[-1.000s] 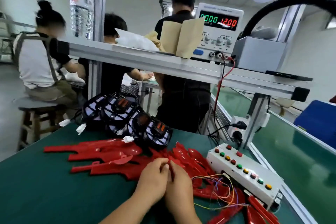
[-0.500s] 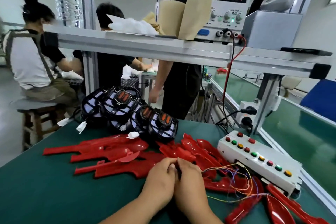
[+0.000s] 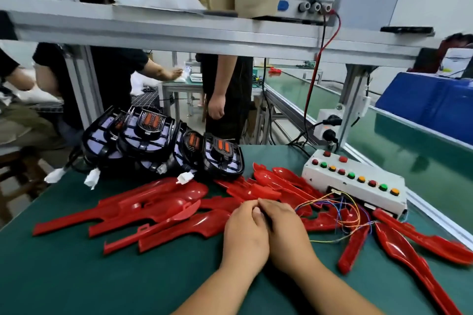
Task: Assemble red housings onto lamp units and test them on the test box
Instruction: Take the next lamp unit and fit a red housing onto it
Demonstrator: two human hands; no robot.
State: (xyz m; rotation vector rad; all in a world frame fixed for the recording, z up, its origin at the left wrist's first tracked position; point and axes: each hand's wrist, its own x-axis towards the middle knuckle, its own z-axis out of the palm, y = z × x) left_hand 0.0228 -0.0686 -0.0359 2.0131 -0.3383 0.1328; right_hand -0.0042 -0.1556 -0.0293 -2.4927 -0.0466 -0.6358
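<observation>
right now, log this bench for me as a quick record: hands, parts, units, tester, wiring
hands: left hand and right hand pressed together mid-bench, fingers curled; anything held is hidden
parts: red housings lying loose across the green mat, none fitted
units: black lamp units leaning in a row at the back left, white connectors hanging free
tester: white test box at right, with red, green and orange buttons
wiring: coloured wires trail from the test box over the housings
</observation>
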